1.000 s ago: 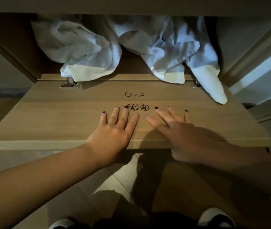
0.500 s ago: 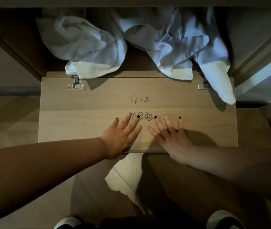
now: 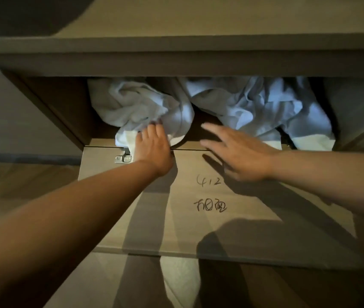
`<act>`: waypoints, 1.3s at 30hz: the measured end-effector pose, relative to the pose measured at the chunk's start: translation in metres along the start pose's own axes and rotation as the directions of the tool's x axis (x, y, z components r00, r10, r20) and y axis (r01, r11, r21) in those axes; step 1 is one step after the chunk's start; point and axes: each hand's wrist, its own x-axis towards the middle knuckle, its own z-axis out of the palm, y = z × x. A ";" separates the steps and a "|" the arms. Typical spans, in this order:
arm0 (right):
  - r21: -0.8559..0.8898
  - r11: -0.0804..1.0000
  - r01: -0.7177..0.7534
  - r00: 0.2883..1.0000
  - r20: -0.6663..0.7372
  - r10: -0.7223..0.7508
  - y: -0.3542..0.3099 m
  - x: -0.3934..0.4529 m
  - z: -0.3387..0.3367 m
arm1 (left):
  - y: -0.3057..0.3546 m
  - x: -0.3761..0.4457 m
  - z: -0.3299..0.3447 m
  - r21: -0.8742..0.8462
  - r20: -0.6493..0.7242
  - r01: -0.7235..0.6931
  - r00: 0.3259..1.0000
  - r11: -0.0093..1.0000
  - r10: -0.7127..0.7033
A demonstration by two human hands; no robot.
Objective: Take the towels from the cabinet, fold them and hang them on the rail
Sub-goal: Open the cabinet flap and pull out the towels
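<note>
- Two crumpled towels are lying inside the cabinet, both behind the dropped door, which is lying flat and serving as your landmark here. The left towel is bunched just behind the door's hinge; the right towel is sprawling behind the door's far right corner.
- Your left hand is resting on the left towel's front edge, fingers laid over the cloth. They are looking straight rather than curled, but whether any fold is being pinched underneath cannot be told.
- Your right hand is hovering released above the door's back edge, fingers spread, gripping nothing and not yet touching the right towel.
- You are risking a weak hold: if you are pulling with flat fingers, the left towel is likely to slide out from under them and stay put.
- The left towel's lower edge is hanging right at the hinge and the gap behind the door, so dragging it forward low may be snagging cloth on the metal.
- The two towels seem to be touching or overlapping at the back, behind the door's middle; you cannot tell which. Pulling one may be dragging the other out onto the door or off its edge to the floor.
- Your forearms are stretching over the door, so leaning weight on it may be straining the hinge.
- The cabinet is dim, so you may be grabbing only one layer of a fold.
</note>
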 end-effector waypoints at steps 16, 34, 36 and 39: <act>0.010 0.666 -0.746 0.666 -0.010 0.746 0.056 0.011 0.016 | 0.005 -0.049 0.011 -0.269 -0.236 -0.310 0.939 0.912 0.250; 0.764 0.561 -0.320 0.540 -0.340 0.770 0.048 -0.004 -0.017 | 0.079 0.009 -0.044 -0.655 -0.013 -0.186 0.972 0.732 0.235; 0.851 0.492 -0.183 0.566 -0.318 0.761 0.030 -0.027 -0.027 | 0.085 0.000 -0.036 -0.710 -0.058 -0.226 0.963 0.667 0.265; 0.905 0.417 -0.083 0.671 -0.259 0.695 0.000 -0.069 -0.039 | 0.091 -0.005 -0.031 -0.624 -0.154 -0.348 0.933 0.700 0.326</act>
